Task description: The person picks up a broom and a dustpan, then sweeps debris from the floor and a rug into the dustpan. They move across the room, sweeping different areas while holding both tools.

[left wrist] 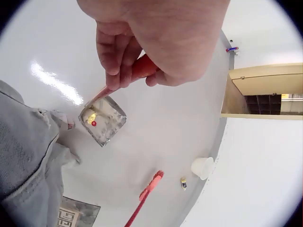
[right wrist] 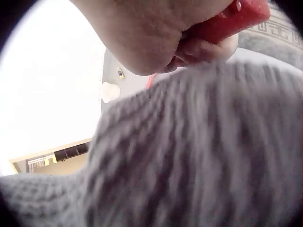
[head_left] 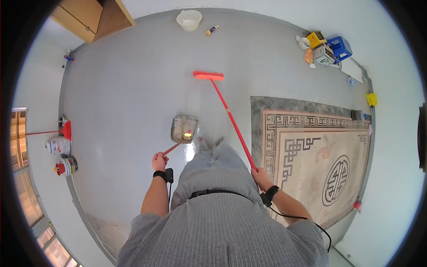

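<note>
My left hand [head_left: 159, 161] grips the reddish handle of a dustpan [head_left: 177, 126], whose grimy grey pan is out in front of my legs. Inside the pan lie a small yellow item and a red one [left wrist: 93, 123], too small to name. With my right hand [head_left: 262, 178] I hold the red pole of a broom [head_left: 235, 122] near its top end, beside my hip. The broom's red head [head_left: 208, 76] is on the grey floor farther ahead. In the right wrist view, fingers curl round the red pole end [right wrist: 236, 21], and the grey shirt covers most of the picture.
A white bucket [head_left: 189, 20] and a yellow bottle [head_left: 212, 30] are by the far wall. A patterned rug [head_left: 307, 151] covers the floor at right. Boxes and a blue stool [head_left: 340, 48] stand in the right corner; buckets and a red dustpan [head_left: 66, 130] line the left wall.
</note>
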A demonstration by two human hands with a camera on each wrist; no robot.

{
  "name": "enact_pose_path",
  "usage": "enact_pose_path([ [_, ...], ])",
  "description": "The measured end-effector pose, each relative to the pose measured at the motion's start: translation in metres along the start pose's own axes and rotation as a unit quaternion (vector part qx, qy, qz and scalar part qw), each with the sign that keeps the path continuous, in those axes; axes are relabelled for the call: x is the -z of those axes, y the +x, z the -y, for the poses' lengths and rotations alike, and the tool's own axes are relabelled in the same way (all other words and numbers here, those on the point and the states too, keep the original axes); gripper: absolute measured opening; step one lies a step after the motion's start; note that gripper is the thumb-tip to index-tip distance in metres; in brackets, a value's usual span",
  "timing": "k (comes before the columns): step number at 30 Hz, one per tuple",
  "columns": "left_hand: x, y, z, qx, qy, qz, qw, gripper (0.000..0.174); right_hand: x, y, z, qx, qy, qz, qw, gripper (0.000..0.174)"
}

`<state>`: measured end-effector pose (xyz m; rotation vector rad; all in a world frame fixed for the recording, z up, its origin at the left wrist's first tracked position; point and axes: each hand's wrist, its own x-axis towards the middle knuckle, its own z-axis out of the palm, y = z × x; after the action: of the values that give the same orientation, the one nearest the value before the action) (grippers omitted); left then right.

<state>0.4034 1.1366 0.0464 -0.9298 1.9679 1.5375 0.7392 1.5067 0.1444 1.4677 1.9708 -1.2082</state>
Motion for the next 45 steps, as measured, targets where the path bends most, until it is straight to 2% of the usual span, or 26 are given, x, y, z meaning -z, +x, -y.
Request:
enact_pose_path([
  [3,-0.010,0.026,-0.014,0.000,0.011,0.024,1.000,0.020,0.019,0.031,0.003,-0.038,0.026,0.007,0.999,0.038],
  [5,-0.011,0.038,-0.013,-0.025,0.019,0.047,0.998,0.019,0.036,0.054,0.020,-0.018,-0.057,-0.044,0.997,0.038],
  [6,-0.018,0.027,-0.029,-0.014,0.031,0.032,0.999,0.020,0.042,0.058,0.025,-0.027,-0.059,-0.037,0.997,0.038],
  [8,-0.026,0.030,-0.034,-0.005,0.026,0.027,0.999,0.019,0.065,0.092,0.060,-0.005,0.022,-0.064,0.998,0.039],
  [11,-0.041,0.034,-0.044,0.002,0.029,0.018,0.999,0.019,0.095,0.133,0.113,-0.002,0.057,-0.051,0.997,0.041],
  [15,-0.052,0.033,-0.069,0.009,0.008,-0.010,1.000,0.018,0.121,0.238,0.164,0.008,0.048,-0.056,0.997,0.042],
  [17,-0.060,0.030,-0.088,0.004,0.002,-0.028,1.000,0.018,0.136,0.282,0.204,0.082,-0.029,-0.141,0.986,0.043],
  [19,-0.066,0.027,-0.104,0.026,0.005,-0.052,0.998,0.018,0.161,0.304,0.259,0.041,0.010,-0.090,0.995,0.044],
  [21,-0.069,0.026,-0.109,0.035,0.009,-0.064,0.997,0.019,0.151,0.391,0.246,0.105,0.004,-0.057,0.993,0.044],
  [22,-0.076,0.018,-0.119,0.021,0.010,-0.071,0.997,0.020,0.152,0.397,0.258,0.101,0.000,-0.044,0.994,0.044],
  [24,-0.098,0.001,-0.138,0.007,0.022,-0.087,0.996,0.020,0.166,0.403,0.303,0.016,0.073,-0.023,0.997,0.045],
  [27,-0.114,-0.013,-0.144,0.001,0.016,-0.085,0.996,0.018,0.165,0.418,0.319,0.017,0.008,0.000,1.000,0.045],
  [31,-0.129,-0.018,-0.152,0.013,0.025,-0.099,0.995,0.018,0.158,0.421,0.313,0.037,-0.094,0.021,0.995,0.044],
  [34,-0.138,-0.013,-0.162,0.001,0.035,-0.076,0.996,0.018,0.134,0.440,0.258,0.048,-0.144,-0.022,0.988,0.040],
  [36,-0.145,-0.011,-0.168,0.003,0.041,-0.065,0.997,0.018,0.136,0.433,0.216,0.134,-0.248,0.048,0.958,0.036],
  [37,-0.151,-0.006,-0.174,-0.001,0.044,-0.055,0.998,0.018,0.133,0.430,0.185,0.212,-0.321,0.045,0.922,0.033],
  [38,-0.155,0.001,-0.177,-0.004,0.046,-0.050,0.998,0.018,0.149,0.382,0.199,0.109,-0.218,0.016,0.970,0.034],
  [39,-0.159,0.005,-0.179,-0.005,0.050,-0.038,0.998,0.018,0.159,0.352,0.193,0.095,-0.195,0.024,0.976,0.033],
  [40,-0.164,0.009,-0.180,-0.006,0.055,-0.026,0.998,0.018,0.158,0.341,0.168,0.097,-0.234,0.038,0.967,0.034],
  [41,-0.169,0.012,-0.182,-0.008,0.059,-0.017,0.998,0.018,0.151,0.335,0.130,0.022,-0.175,0.041,0.983,0.037],
  [42,-0.173,0.017,-0.185,-0.011,0.069,-0.005,0.998,0.018,0.158,0.302,0.126,-0.012,-0.178,0.038,0.983,0.041],
  [45,-0.186,0.035,-0.198,-0.021,0.101,0.028,0.994,0.018,0.152,0.229,0.085,-0.066,-0.145,0.059,0.986,0.044],
])
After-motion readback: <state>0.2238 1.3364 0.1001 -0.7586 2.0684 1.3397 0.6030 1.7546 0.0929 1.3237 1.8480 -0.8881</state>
